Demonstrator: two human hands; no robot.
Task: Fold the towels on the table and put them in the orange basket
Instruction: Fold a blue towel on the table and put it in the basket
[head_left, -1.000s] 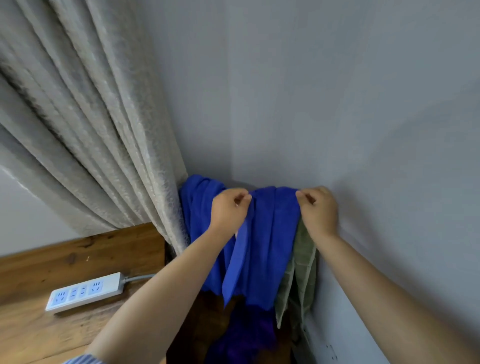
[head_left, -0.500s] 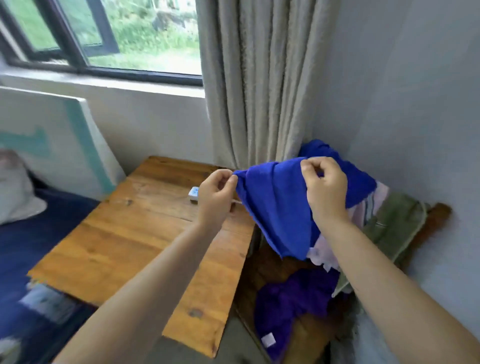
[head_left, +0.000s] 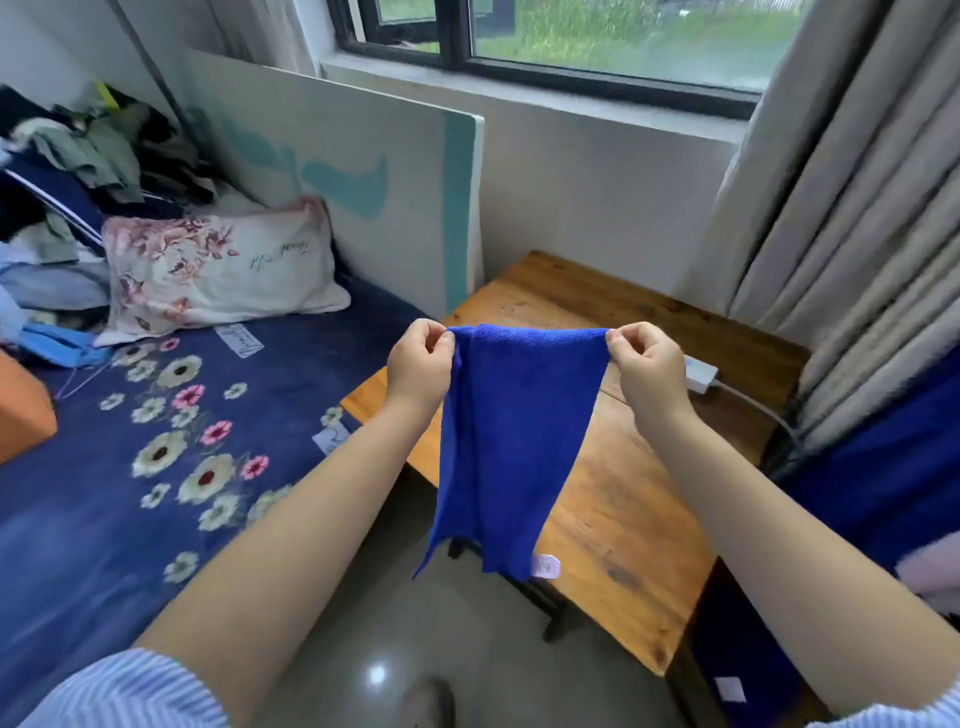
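blue towel (head_left: 511, 441) held up in mid-air above the near-left edge of the wooden table (head_left: 623, 493), hanging free, touching nothing below. top edge stretched level between both hands; left hand (head_left: 418, 366) pinching the left top corner with thumb and curled fingers, right hand (head_left: 649, 371) pinching the right top corner the same way. cloth narrowing downward, folds running lengthwise, bottom edge uneven, a small pale label (head_left: 545, 566) at the lower right corner. lower end dangling past the table's left edge, over the grey floor (head_left: 415, 623) in the gap between table and bed (head_left: 130, 493).

table top bare wood across its near and middle parts; white power strip (head_left: 701, 376) near the far right edge, just behind the right hand, its cable running off toward the curtain (head_left: 857, 260). more blue cloth (head_left: 893, 478) piled just beyond the table's right edge, under the curtain, with a bit of pale pink fabric (head_left: 930, 571) below it.

orange basket (head_left: 21, 410) only partly visible at the far left edge of view, on the bed, well apart from the towel. flowered pillow (head_left: 218, 265) and heap of clothes (head_left: 78, 171) at the bed's head, a white and teal board (head_left: 389, 182) leaning against the wall under the window (head_left: 597, 47).
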